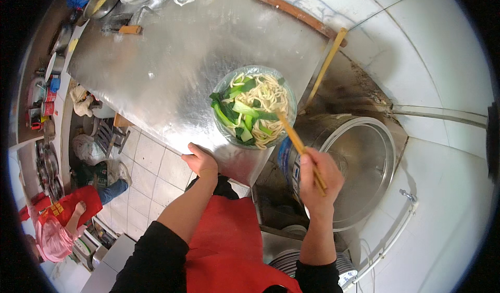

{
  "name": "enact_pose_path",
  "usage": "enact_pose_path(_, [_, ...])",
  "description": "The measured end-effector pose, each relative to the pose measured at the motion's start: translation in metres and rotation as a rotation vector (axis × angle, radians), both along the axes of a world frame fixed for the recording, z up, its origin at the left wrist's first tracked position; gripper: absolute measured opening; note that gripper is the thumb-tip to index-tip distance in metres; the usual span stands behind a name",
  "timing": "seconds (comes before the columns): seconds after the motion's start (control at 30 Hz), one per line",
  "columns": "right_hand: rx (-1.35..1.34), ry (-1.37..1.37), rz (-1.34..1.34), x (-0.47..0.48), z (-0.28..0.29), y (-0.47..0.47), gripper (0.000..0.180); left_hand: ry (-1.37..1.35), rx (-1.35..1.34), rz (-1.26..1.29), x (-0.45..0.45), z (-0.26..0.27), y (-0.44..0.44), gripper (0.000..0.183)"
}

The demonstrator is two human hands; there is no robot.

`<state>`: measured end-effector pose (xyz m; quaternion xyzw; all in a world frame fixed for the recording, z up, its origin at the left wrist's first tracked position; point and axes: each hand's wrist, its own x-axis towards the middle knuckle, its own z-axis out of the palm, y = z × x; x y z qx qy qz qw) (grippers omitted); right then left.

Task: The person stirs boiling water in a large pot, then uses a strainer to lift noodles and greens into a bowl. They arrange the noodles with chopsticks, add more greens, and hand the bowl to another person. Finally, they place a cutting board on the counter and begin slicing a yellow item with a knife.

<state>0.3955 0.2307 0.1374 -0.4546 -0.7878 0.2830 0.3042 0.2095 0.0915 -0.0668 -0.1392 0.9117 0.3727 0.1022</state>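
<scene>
My right hand (322, 175) grips a pair of wooden chopsticks (297, 138). Their tips reach into the noodles (267, 93) at the right side of a bowl (290, 87) lined with clear plastic film. Green leafy vegetables (234, 113) lie among the noodles, mostly on the left side. The bowl stands near the right edge of a stainless steel table (175, 70). At the table's front edge, my left hand (202, 162) holds nothing, its thumb apart from the fingers; some fingers are hidden.
Right of the table stands a large round metal pot (361, 175), hazy inside. A wooden stick (328, 64) leans behind it. Stacked plates (289, 259) sit low at my right. A cleaver's wooden handle (131, 29) lies far left. Another person (62, 222) in a red apron stands at left.
</scene>
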Motion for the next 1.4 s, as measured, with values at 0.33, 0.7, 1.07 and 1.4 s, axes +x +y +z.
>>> enact_pose_path(0.33, [0.029, -0.061, -0.029, -0.017, 0.034, -0.1, 0.02, -0.823, 0.336, -0.397, -0.028, 0.033, -0.038, 0.073])
enact_pose_path(0.7, [-0.187, -0.155, 0.356, -0.095, -0.006, -0.173, 0.033, -1.227, 0.779, -0.591, -0.086, 0.137, -0.045, 0.032])
enact_pose_path(1.07, [-0.284, -0.905, -0.437, 0.189, -0.086, -0.114, 0.033, 0.406, -0.241, -1.284, -0.261, 0.002, -0.016, 0.029])
enact_pose_path(1.4, [-0.596, -1.013, -0.395, 0.308, -0.136, -0.059, 0.056, 0.303, -0.586, -1.188, -0.203, 0.071, -0.016, 0.055])
